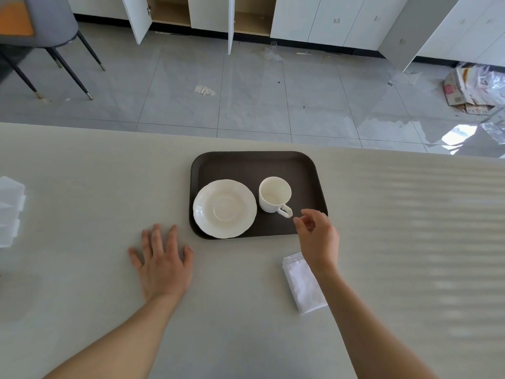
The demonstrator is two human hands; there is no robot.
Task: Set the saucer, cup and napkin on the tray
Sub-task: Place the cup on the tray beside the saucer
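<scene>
A dark brown tray [254,162] lies on the pale table. On its left part rests a white scalloped saucer [224,208]. A white cup [274,195] stands upright on the tray's right part, beside the saucer, its handle pointing toward me. My right hand [317,236] hovers just right of the handle, fingers loosely curled and apart, holding nothing. A folded white napkin [303,283] lies on the table below the tray, partly under my right forearm. My left hand [161,258] rests flat on the table, left of the tray's near corner, fingers spread.
A clear plastic item [11,209] sits at the table's left edge. The table's far edge [109,129] runs just beyond the tray. Past it are a tiled floor, a grey chair [49,23] and white cabinets with open doors.
</scene>
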